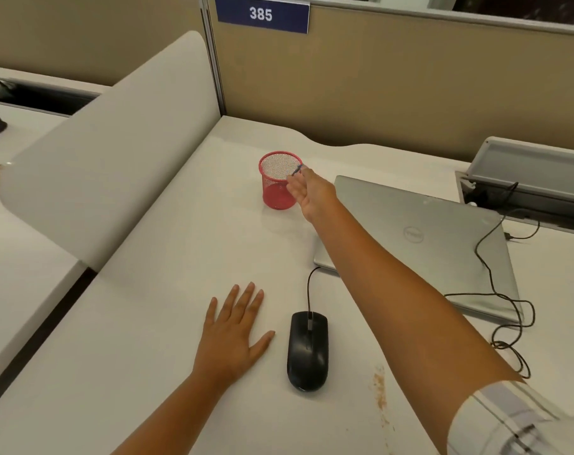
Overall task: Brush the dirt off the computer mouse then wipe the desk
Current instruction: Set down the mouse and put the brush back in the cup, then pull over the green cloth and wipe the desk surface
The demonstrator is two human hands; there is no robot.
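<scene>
The black wired mouse (307,351) lies on the white desk (167,323), close to me. Flat on the desk just left of the mouse rests my left hand (233,336), fingers spread, holding nothing. My right hand (312,192) reaches far across to the rim of a red mesh pen cup (277,188). Its fingers look mostly straight. A thin dark blue thing (297,170) shows at the thumb tip over the cup's rim; I cannot tell whether the hand pinches it. Brown crumbs of dirt (379,387) lie on the desk right of the mouse.
A closed silver laptop (426,238) lies right of the cup, with a black cable (495,290) trailing over it and off to the right. A grey cable box (535,165) sits at the back right. A white divider (115,152) bounds the desk on the left.
</scene>
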